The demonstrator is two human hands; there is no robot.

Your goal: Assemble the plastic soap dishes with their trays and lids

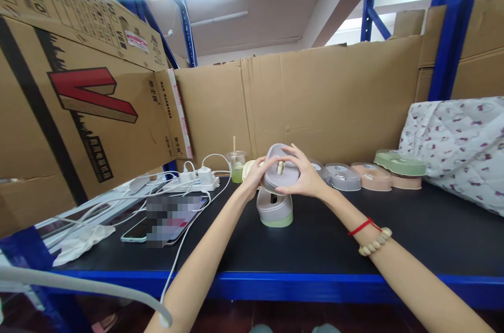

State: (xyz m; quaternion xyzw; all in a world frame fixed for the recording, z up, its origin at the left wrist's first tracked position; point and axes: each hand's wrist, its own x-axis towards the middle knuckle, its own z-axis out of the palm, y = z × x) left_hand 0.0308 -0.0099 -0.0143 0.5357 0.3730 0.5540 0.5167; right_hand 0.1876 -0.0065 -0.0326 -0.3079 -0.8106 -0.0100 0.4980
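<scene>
Between my two hands is a pale lavender oval plastic piece [290,175], tilted so that its broad face is toward me. A small beige part shows near its middle; I cannot make out what it is. My left hand [255,178] grips its left edge, fingers partly hidden behind it. Curled around the right side is my right hand [302,173], fingers on top and thumb below. Just under the piece, an oval box [275,216], lavender above and light green at the base, stands upright on the black tabletop [323,243]. A cream-coloured thing [247,168] shows partly behind my left hand.
Several oval boxes, including a grey one [342,178], a peach one [370,176] and a green one [399,163], line the back right. A power strip [207,184], cables, tablet [183,217], phone [134,231] and drink cup [237,173] are at left. Cardboard [334,102] walls the back.
</scene>
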